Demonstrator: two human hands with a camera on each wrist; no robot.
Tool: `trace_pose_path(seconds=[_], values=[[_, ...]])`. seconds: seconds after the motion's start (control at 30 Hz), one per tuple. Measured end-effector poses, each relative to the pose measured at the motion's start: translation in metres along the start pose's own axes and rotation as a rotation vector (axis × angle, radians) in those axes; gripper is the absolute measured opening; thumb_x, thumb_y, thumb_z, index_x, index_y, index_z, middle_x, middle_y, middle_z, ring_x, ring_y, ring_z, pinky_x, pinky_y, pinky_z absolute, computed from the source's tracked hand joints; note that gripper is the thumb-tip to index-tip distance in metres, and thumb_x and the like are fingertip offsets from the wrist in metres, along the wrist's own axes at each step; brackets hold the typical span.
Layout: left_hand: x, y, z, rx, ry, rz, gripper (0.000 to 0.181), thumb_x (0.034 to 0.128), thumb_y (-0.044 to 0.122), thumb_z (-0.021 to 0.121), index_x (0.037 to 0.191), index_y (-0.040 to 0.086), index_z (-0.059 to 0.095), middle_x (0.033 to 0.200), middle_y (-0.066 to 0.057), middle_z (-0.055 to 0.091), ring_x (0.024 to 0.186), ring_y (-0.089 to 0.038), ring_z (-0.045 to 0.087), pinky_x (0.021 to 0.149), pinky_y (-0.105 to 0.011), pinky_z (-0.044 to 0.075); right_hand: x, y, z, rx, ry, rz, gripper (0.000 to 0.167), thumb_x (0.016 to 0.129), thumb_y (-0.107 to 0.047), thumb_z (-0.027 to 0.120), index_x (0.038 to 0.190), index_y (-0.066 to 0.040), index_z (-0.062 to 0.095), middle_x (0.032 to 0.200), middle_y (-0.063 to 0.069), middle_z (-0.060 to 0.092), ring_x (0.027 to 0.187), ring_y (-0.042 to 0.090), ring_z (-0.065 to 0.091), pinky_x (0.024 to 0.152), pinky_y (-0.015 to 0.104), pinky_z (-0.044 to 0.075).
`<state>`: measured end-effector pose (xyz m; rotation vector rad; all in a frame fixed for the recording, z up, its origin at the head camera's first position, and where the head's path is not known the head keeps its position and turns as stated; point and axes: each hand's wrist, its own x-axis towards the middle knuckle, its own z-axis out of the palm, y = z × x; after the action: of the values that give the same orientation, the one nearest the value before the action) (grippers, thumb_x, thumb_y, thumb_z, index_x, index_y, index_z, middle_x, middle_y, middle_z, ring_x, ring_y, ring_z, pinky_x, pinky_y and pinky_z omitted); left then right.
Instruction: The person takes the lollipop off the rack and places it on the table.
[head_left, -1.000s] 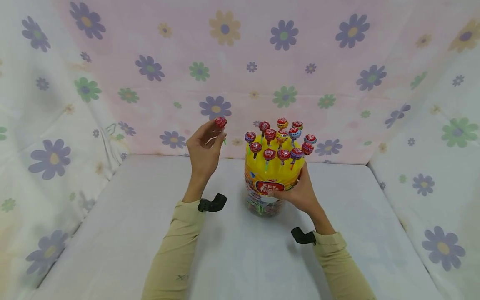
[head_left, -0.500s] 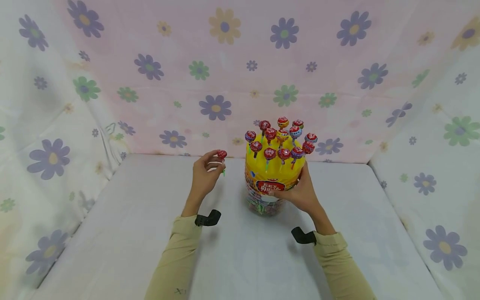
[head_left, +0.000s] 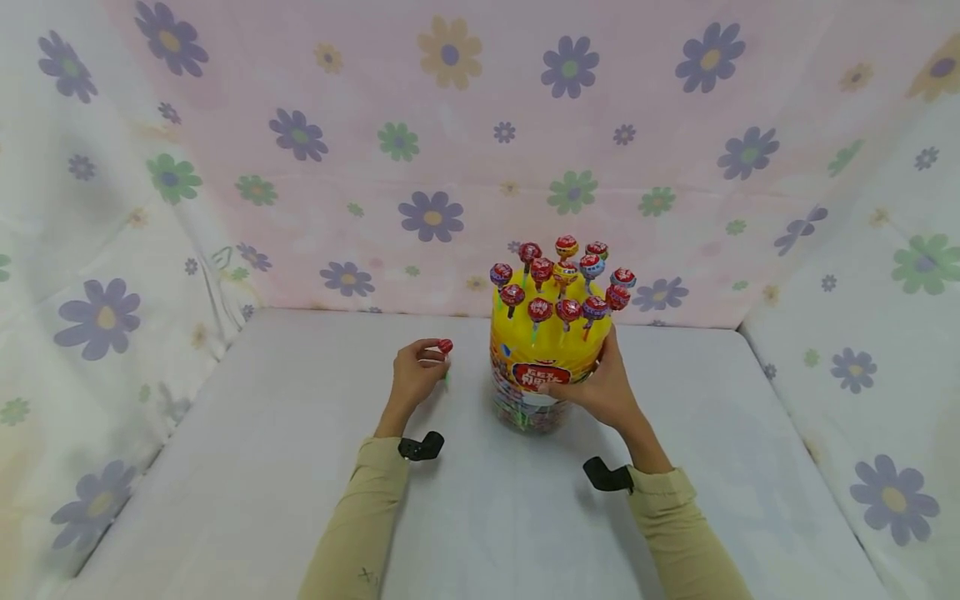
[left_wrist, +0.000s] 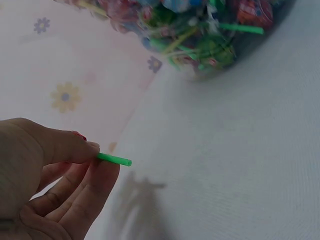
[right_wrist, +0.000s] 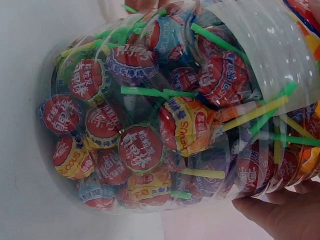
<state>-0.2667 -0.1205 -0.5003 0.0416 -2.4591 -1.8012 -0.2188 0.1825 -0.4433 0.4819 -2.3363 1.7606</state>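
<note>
Both forearms, in pale sleeves point(head_left: 354, 521), reach forward over the white table point(head_left: 247, 467). The left hand point(head_left: 417, 377) hangs above it, apart from the jar point(head_left: 553, 352) on that side, thumb and fingertips pinching the green stick point(left_wrist: 114, 159) of a lollipop point(head_left: 446, 345); its red head points upward and the stick's tip pokes out past the fingers. The right hand point(head_left: 600, 387) clasps the jar's right side, thumb across the front at the red label point(head_left: 536, 375), fingers mostly hidden behind. The jar stands upright, more lollipops point(head_left: 540, 311) sticking up from its yellow top
</note>
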Motion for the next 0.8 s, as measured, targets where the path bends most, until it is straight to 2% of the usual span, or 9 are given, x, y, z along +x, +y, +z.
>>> trace_pose_path(seconds=[0.1,0.23,0.43,0.8], values=[[0.003,-0.006,0.002,0.018,0.016,-0.034,0.040,0.0868,-0.002,0.073,0.126,-0.007,0.065,0.105,-0.025,0.073,0.090,-0.032,0.075,0.069,-0.026,0.062,0.000,0.001,0.000,0.005,-0.004,-0.008,0.107,0.073,-0.004,0.091,0.154,-0.017,0.022,0.145,0.011,0.048,0.131,0.028,0.051,0.109,0.056,0.047],[0.006,-0.011,0.005,0.047,0.038,-0.037,0.040,0.0840,-0.003,0.075,0.122,-0.008,0.066,0.102,-0.026,0.074,0.091,-0.036,0.075,0.071,-0.030,0.062,0.000,0.001,0.000,0.006,-0.002,0.006,0.105,0.073,-0.004,0.091,0.153,-0.020,0.024,0.144,0.008,0.049,0.131,0.025,0.051,0.110,0.055,0.046],[0.011,-0.017,0.010,0.098,0.041,-0.006,0.038,0.0833,-0.003,0.074,0.120,-0.009,0.066,0.099,-0.026,0.074,0.090,-0.036,0.075,0.079,-0.039,0.062,0.000,0.001,-0.001,-0.008,-0.001,0.011,0.103,0.074,-0.006,0.090,0.152,-0.021,0.025,0.143,0.005,0.049,0.131,0.023,0.051,0.110,0.054,0.046],[0.011,-0.015,0.017,0.203,0.080,0.037,0.033,0.0812,-0.005,0.074,0.113,-0.012,0.068,0.088,-0.024,0.074,0.078,-0.034,0.073,0.076,-0.044,0.062,-0.001,0.002,-0.002,-0.011,-0.002,0.027,0.103,0.075,-0.006,0.090,0.153,-0.023,0.024,0.143,0.007,0.050,0.131,0.026,0.052,0.109,0.055,0.047]])
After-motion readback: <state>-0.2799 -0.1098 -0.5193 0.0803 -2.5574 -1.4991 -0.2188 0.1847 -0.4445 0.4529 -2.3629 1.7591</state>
